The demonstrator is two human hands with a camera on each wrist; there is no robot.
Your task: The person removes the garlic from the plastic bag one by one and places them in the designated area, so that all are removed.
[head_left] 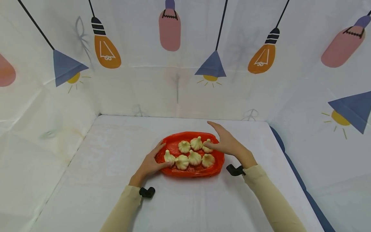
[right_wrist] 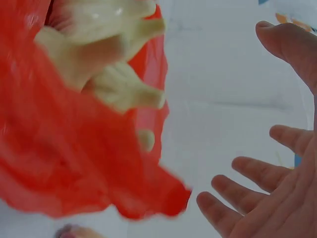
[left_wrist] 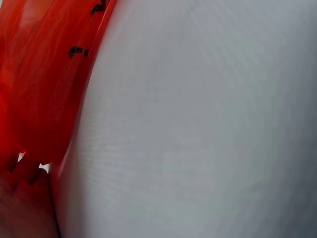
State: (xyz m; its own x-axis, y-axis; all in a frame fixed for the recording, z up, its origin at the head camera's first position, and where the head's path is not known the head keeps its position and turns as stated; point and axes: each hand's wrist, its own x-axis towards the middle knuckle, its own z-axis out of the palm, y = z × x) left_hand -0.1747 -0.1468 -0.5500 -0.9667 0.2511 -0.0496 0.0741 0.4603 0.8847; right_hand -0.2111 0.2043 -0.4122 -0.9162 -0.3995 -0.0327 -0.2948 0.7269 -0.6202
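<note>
A shallow oval tray (head_left: pixel 189 174) covered in red plastic sits at the middle of the white table. Several pale garlic bulbs (head_left: pixel 195 158) lie in it in two rough rows. At the tray's left end, my left hand (head_left: pixel 150 162) grips the rim, its thumb reaching over the edge beside the bulbs. The left wrist view shows only part of that hand against the red plastic (left_wrist: pixel 44 89). My right hand (head_left: pixel 227 141) is by the tray's right end with fingers spread. In the right wrist view, a gap separates its fingers from the red plastic (right_wrist: pixel 89 153).
The white tabletop (head_left: pixel 116 145) extends around the tray. A white sheet (head_left: pixel 185 90) printed with lamps and bulbs hangs behind and at both sides. Dark blue edging (head_left: pixel 295 174) runs along the table's right side. Each wrist carries a small black camera mount (head_left: pixel 147 192).
</note>
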